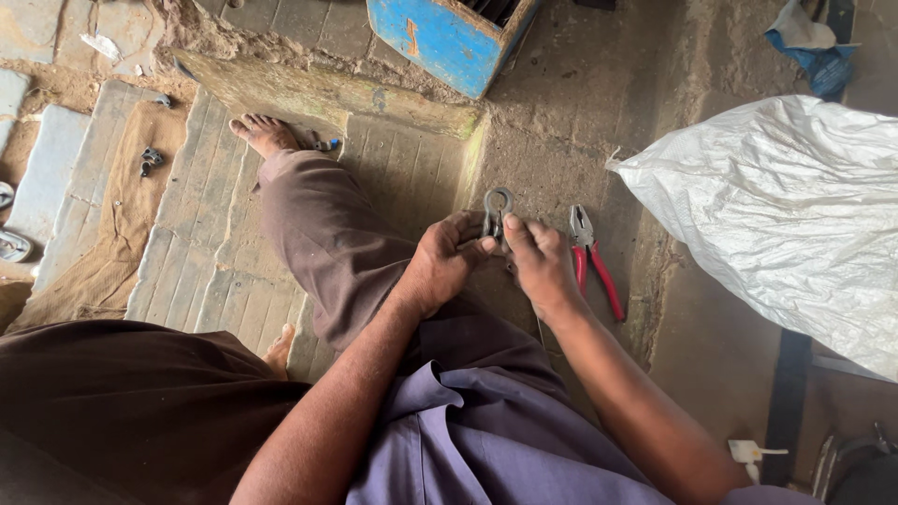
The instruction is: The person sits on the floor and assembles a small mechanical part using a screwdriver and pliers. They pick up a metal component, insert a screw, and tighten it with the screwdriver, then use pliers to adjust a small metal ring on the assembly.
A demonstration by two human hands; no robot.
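Head view, looking down at a seated person on a dirt and brick floor (561, 103). Left hand (440, 265) and right hand (541, 262) meeting at centre, both closed on a small grey metal fitting with a ring-shaped top (496, 213); fingers (468, 229) of the left hand curled around its lower left side, thumb and fingers of the right hand pinching its right side, ring end projecting upward above both hands. Just to the right of the right hand, lying on the floor, red-handled steel pliers (591, 257), tips pointing away from the body, untouched. Upper centre, a blue wooden box (440, 39), well apart from the hands. At right, a large white woven plastic sack (795, 206) resting on the ground. At left, an outstretched leg in brown trousers (323, 234) ending in a bare foot (264, 134) on the grooved paving. Further left, a small dark metal part (150, 160) lying on a strip of brown sacking cloth (112, 224).
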